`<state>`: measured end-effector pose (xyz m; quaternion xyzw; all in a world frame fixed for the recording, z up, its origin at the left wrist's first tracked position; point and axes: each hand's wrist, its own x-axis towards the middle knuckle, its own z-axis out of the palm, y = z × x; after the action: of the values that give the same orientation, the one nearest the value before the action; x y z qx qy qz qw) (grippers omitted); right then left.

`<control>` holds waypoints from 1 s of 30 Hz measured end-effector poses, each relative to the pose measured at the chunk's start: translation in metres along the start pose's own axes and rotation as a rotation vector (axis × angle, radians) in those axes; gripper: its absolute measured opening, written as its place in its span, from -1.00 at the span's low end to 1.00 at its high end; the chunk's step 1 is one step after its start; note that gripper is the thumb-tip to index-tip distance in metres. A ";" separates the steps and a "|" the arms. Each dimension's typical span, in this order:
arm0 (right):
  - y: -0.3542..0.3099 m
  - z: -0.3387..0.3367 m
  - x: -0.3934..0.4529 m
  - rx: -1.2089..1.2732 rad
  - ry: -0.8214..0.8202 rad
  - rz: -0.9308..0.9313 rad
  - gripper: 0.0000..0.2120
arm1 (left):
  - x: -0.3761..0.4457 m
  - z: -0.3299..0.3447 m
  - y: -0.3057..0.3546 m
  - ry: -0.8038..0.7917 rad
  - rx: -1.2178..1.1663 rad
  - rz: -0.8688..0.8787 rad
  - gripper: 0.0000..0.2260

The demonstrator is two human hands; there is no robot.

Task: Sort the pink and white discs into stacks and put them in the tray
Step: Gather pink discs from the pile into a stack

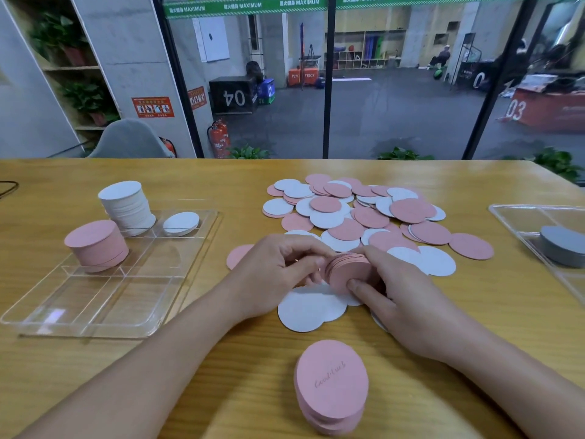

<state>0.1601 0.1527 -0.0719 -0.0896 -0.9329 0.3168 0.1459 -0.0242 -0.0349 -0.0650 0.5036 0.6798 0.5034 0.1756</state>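
i see my left hand (pixel 278 267) and right hand (pixel 395 299) both gripping a small stack of round pink card discs (pixel 346 269) between them, over the wooden desk (pixel 221 359).

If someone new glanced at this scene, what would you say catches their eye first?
Probably both hands at the centre, the left hand and right hand gripping a small pink stack on edge. Behind them sprawls a loose pile of pink and white discs. At left, a clear tray holds a tall white stack and a pink one.
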 end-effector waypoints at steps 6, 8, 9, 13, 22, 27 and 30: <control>-0.001 0.000 0.001 0.001 0.004 0.028 -0.87 | -0.002 -0.016 0.001 0.038 0.290 -0.050 -0.73; -0.001 -0.001 0.001 -0.004 0.003 0.039 -0.85 | -0.004 -0.038 0.000 0.072 0.543 -0.131 -0.70; -0.001 -0.001 0.001 -0.004 0.002 0.041 -0.84 | -0.006 -0.048 -0.001 0.050 0.645 -0.204 -0.61; -0.002 -0.001 0.000 -0.002 -0.006 0.042 -0.85 | -0.015 -0.067 -0.004 -0.028 0.850 -0.439 -0.31; -0.001 -0.001 0.001 -0.005 -0.001 0.055 -0.85 | -0.013 -0.055 0.013 -0.104 0.762 -0.392 -0.49; -0.002 -0.001 0.001 -0.002 0.000 0.046 -0.85 | -0.013 -0.061 0.009 -0.064 0.654 -0.342 -0.58; -0.001 -0.001 0.001 0.002 0.001 0.041 -0.85 | -0.012 -0.057 0.006 0.039 0.583 -0.299 -0.66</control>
<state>0.1596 0.1527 -0.0699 -0.1087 -0.9304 0.3208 0.1398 -0.0584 -0.0738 -0.0380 0.4178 0.8648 0.2658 0.0830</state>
